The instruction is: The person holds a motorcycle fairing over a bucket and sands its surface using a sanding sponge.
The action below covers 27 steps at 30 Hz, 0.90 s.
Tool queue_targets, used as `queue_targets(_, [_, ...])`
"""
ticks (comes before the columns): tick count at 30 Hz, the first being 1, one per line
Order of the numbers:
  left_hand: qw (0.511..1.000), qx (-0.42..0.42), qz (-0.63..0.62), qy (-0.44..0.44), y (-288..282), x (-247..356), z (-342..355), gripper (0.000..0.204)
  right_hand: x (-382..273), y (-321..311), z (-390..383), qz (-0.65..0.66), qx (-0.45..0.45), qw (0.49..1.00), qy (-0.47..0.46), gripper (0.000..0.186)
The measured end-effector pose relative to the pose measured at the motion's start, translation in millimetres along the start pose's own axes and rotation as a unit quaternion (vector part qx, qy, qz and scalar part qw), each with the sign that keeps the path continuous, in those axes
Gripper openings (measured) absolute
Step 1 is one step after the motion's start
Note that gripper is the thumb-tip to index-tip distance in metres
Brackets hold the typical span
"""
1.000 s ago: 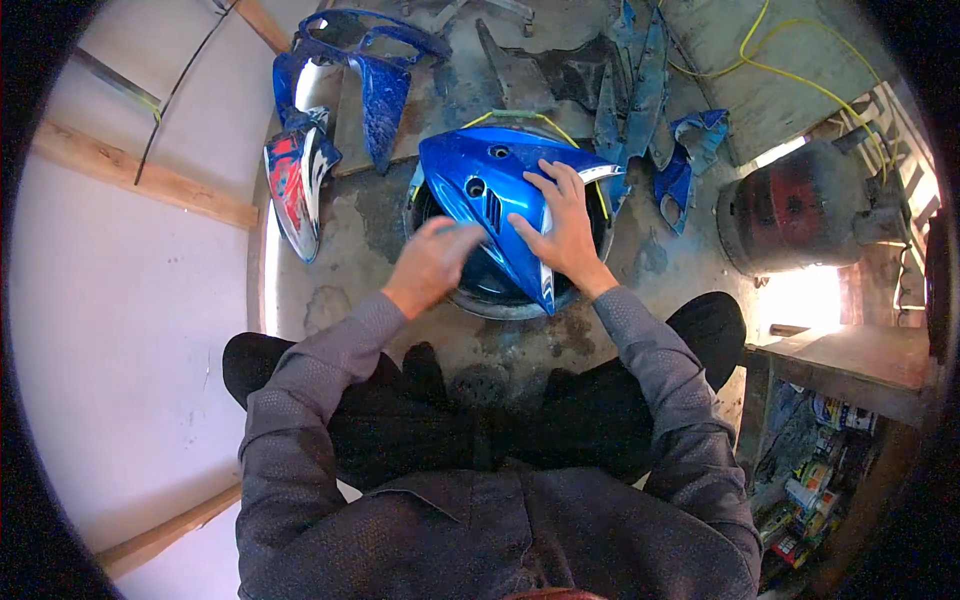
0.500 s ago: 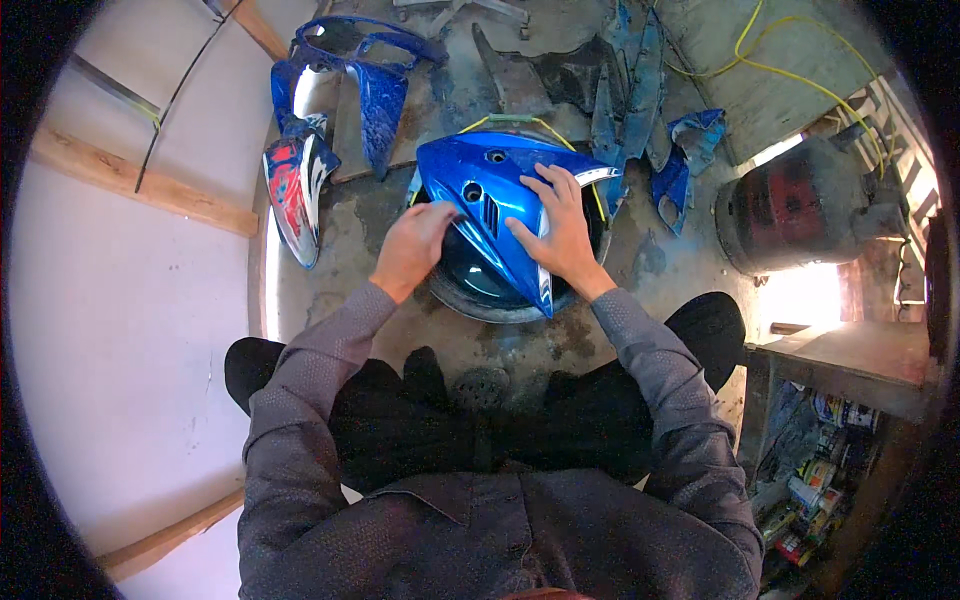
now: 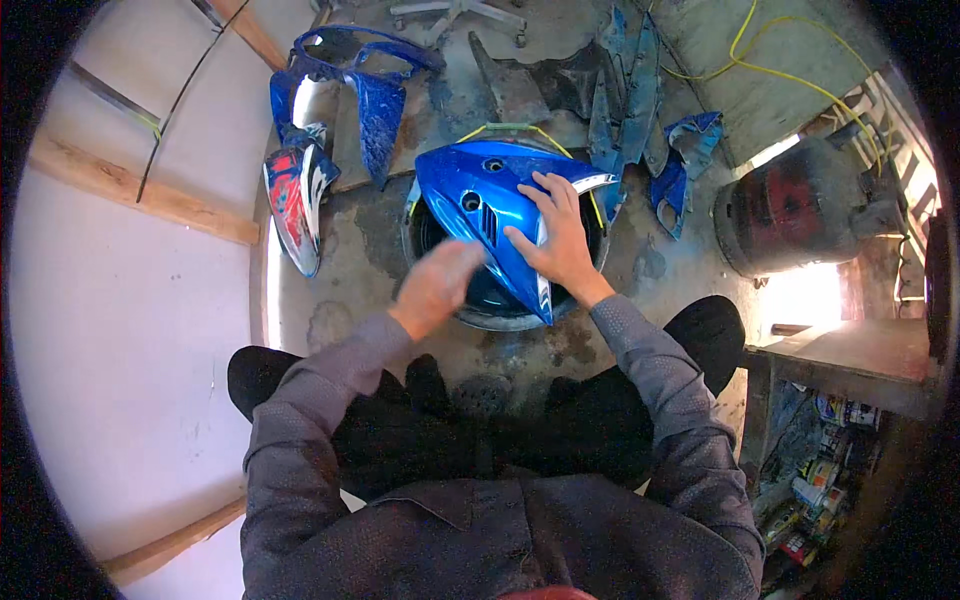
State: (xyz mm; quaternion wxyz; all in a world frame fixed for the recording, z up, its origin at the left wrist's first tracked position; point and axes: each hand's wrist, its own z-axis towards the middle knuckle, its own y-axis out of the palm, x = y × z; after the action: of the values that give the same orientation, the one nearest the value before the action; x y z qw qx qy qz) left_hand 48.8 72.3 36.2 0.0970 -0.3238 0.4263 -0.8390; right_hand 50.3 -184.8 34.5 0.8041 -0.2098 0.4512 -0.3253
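right hand is spread wide, fingers apart and resting on the right part of the blue panel, seemingly steadying it from above without gripping. left hand is blurred at the panel's near-left edge, its fingers looking narrow and drawn together; i cannot tell whether it holds anything or quite touches the edge. the panel lies across the mouth of a round dark tub in front of the person, glossy face up.

the step in hand looks to be work along that near-left edge, with the right hand as the brace. going on with it would call for keeping the panel from shifting and the left fingers close along the edge.

the panel is roughly 3-cornered: a blunt nose points far left, and of the 2 narrower tips, 1 points right and 1 toward the person, slightly right. its long axis seems to run aslant from nose to near tip, though the rightward arm is nearly as long.
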Motion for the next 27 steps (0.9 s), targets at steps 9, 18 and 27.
queue_targets(9, [0.995, 0.025, 0.022, -0.097, -24.7, -36.7, 15.2, 0.035, -3.1, -2.2, 1.7, 0.005, 0.002, 1.000, -0.009, 0.067])
queue_targets(18, [1.000, 0.008, 0.002, -0.021, -12.5, -4.9, 12.4, 0.029, 1.0, -5.6, 0.0, 0.005, 0.003, 1.000, -0.002, 0.067])
queue_targets(27, [0.996, -0.012, -0.019, 0.082, 15.4, 12.7, -7.3, 0.028, -0.1, -2.6, 1.6, 0.002, 0.005, 1.000, -0.003, 0.065])
